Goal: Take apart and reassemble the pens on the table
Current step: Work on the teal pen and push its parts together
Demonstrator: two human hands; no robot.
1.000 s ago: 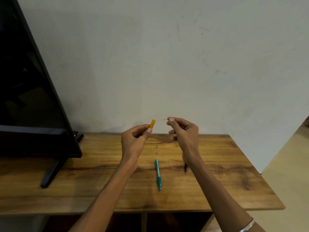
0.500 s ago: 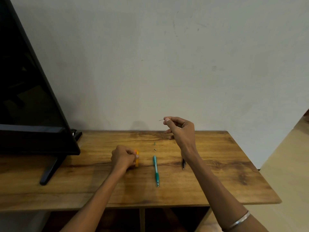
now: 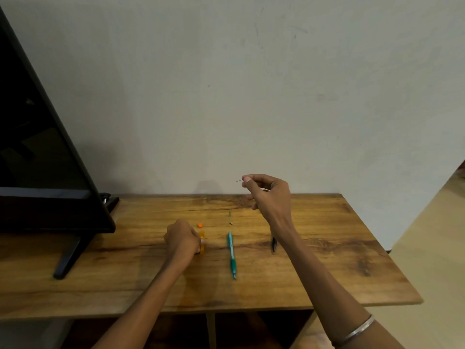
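Observation:
My left hand point(image 3: 183, 238) rests on the wooden table point(image 3: 327, 268) and grips an orange pen barrel point(image 3: 202, 244) that lies flat. A small orange piece point(image 3: 200, 225) sits just beyond it. My right hand point(image 3: 266, 195) is raised above the table's back and pinches a thin lead or wire point(image 3: 238, 181) that points left. A teal pen point(image 3: 231, 255) lies lengthwise in the middle. Two tiny parts point(image 3: 230, 217) lie beyond its far end. A dark pen point(image 3: 273, 244) lies partly hidden behind my right forearm.
A black monitor point(image 3: 37, 152) on a stand point(image 3: 68, 258) fills the left side of the table. A plain wall rises right behind the table. The table's right edge drops to a light floor point(image 3: 427, 248).
My left hand came down from beside the right hand to the table with the orange barrel. The right hand stayed raised with the thin lead. A small orange piece now shows on the table.

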